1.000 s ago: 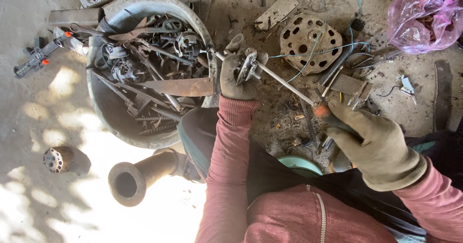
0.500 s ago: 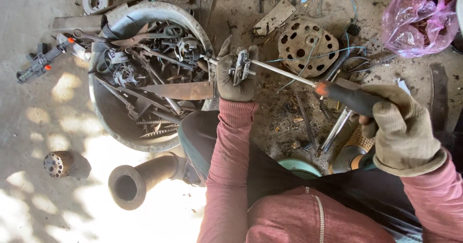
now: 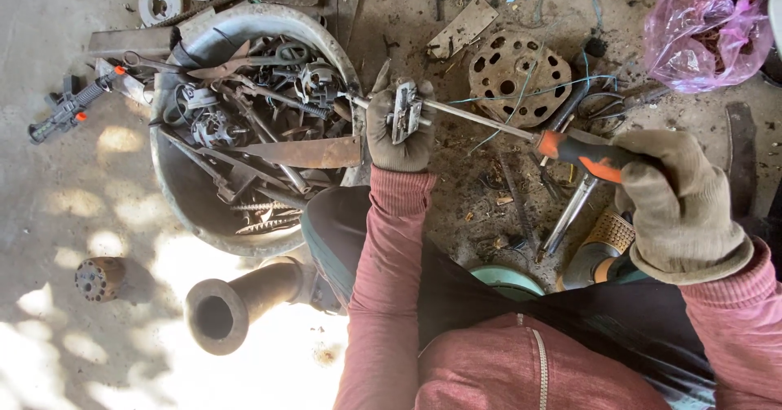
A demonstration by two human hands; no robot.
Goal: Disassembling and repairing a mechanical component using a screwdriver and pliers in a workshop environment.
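Left hand (image 3: 397, 133), gloved, sits at centre of the frame w/ fingers curled tight around a small metal part (image 3: 406, 111), which stands up out of the fist. Right hand (image 3: 680, 190), also gloved, is at mid right; fingers wrapped shut on the orange-and-black handle of a long screwdriver (image 3: 521, 129). The shaft runs up-left across the gap between the hands & its tip goes through or against the part (can't tell which).

Just left of the left hand, touching or nearly so: a big metal basin (image 3: 195, 214) packed w/ rusty scrap, incl. a flat rusty blade (image 3: 301, 153) near its right edge. Behind the shaft, upper centre, lies a round perforated disc (image 3: 515, 74) w/ thin blue wire over it. Pink plastic bag (image 3: 705, 27) in upper right corner. A chrome tube (image 3: 570, 214) lies under the handle, below the shaft. Rusty pipe (image 3: 236, 304) lower left, open end toward the camera; small rusty cylinder (image 3: 99, 278) further left. Black toy gun w/ orange tips (image 3: 69, 109) at far left. Ground btw. the hands is littered w/ bits & dirt.
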